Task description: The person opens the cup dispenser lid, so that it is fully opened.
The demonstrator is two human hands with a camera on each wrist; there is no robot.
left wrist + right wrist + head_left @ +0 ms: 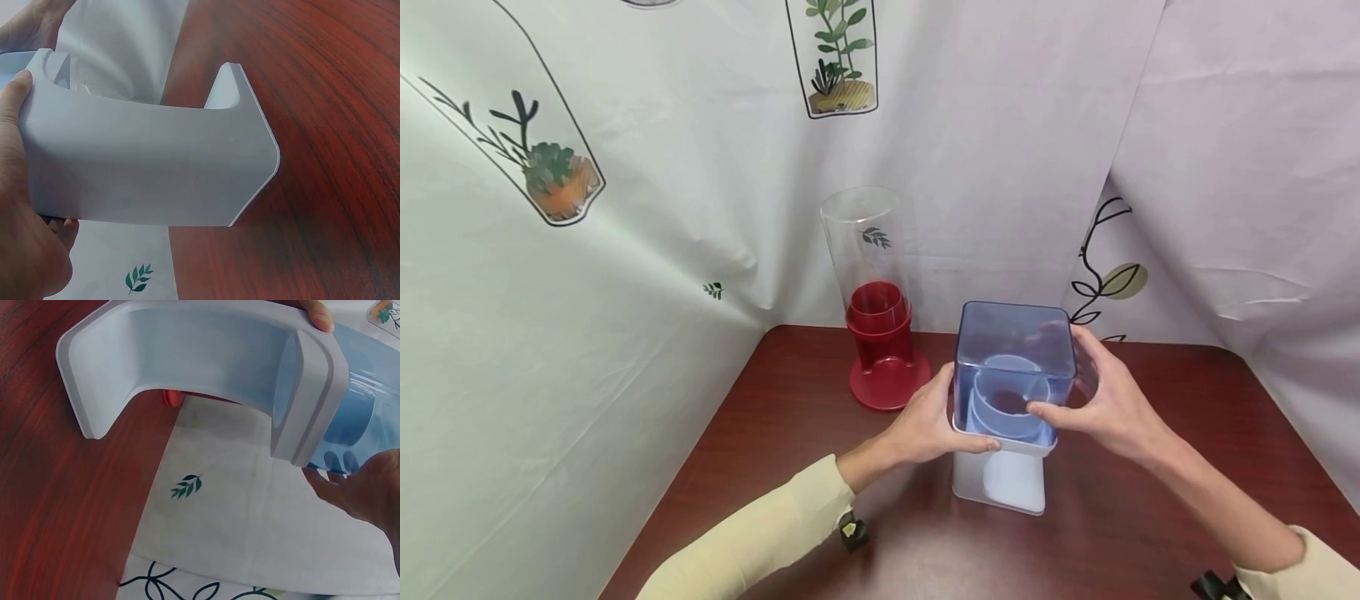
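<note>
White stand (973, 477), blue tank (1015, 335) atop, over tabletop (790, 417), right of red dispenser (887, 377); long axis near-vertical, tank end up, opening rightward; left hand (928, 423) grips stand's collar (1030, 448); right hand (1108, 408) grips tank.

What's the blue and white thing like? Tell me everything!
It's a see-through blue, squarish box on a C-shaped white stand, all plastic-looking. A round collar shows inside the box. The left hand grips the stand's top; the right hand grips the box. It's roughly upright over the table; contact isn't clear.
</note>
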